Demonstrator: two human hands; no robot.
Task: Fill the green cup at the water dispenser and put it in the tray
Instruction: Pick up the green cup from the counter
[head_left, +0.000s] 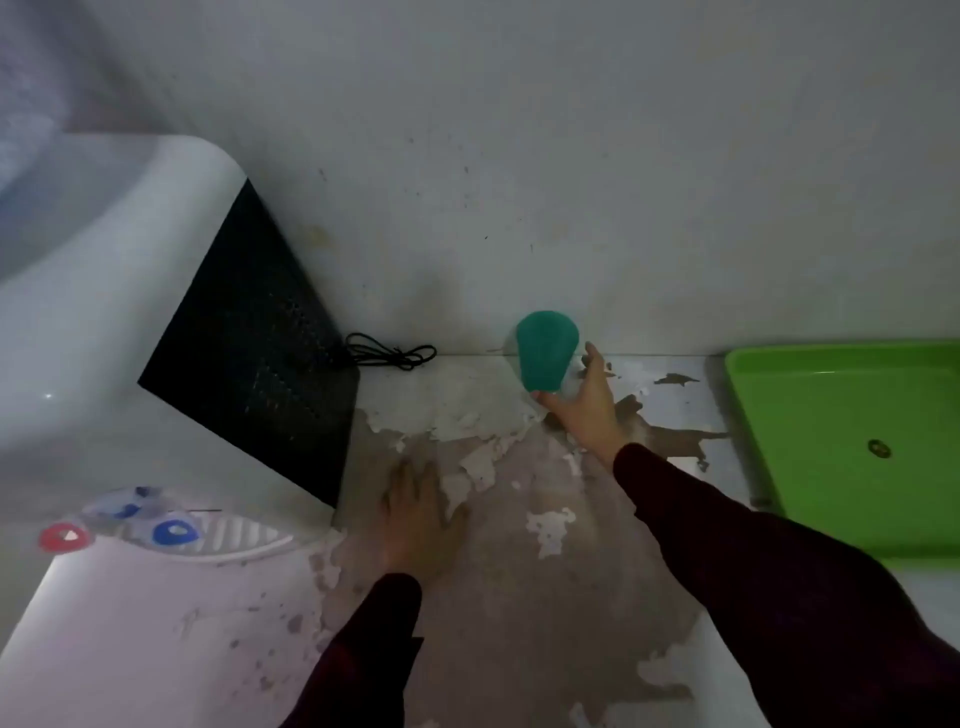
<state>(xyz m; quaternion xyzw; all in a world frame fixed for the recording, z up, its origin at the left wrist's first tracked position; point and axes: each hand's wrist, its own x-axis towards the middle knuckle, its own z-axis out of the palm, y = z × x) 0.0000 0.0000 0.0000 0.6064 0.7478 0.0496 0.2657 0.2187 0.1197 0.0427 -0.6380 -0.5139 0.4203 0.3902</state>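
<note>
Cup: green cup (546, 351) is seen at the bench's back edge, against the wall (571, 156), its base touched by the right thumb.
Right hand: right hand (584, 410) is stretched to the cup, fingers spread wide around its lower part, not closed on it.
Left hand: left hand (421, 519) is laid flat on the bench (519, 597), fingers open, holding nothing.
Tray: green tray (852, 447) is set at the bench's right edge, apart from the cup.
Dispenser: water dispenser (130, 364) is placed at the left edge, red and blue taps at its front; a black cord (395, 354) is coiled behind it.
</note>
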